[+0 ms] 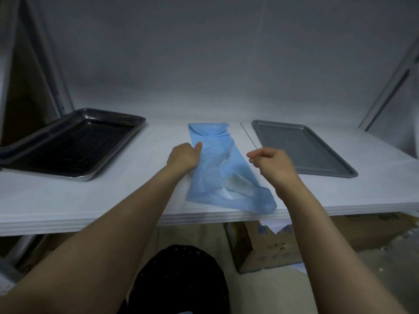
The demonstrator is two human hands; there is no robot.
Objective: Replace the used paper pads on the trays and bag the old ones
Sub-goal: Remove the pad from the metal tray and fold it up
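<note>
A thin blue plastic bag (221,168) lies flat in the middle of the white table, its handles near the front edge. My left hand (184,156) grips the bag's left edge, thumb on top. Just right of the bag, my right hand (271,160) hovers with fingers curled and tips pinched together; whether it holds anything I cannot tell. A deep dark metal tray (68,143) sits at the left with no pad in it. A shallow grey tray (303,147) lies at the right, also bare.
The white table (90,200) ends in a front edge close to me. A black wastebasket (181,279) stands on the floor below. Cardboard boxes (267,248) sit under the table at right. A thin dark line (248,135) marks the tabletop between bag and grey tray.
</note>
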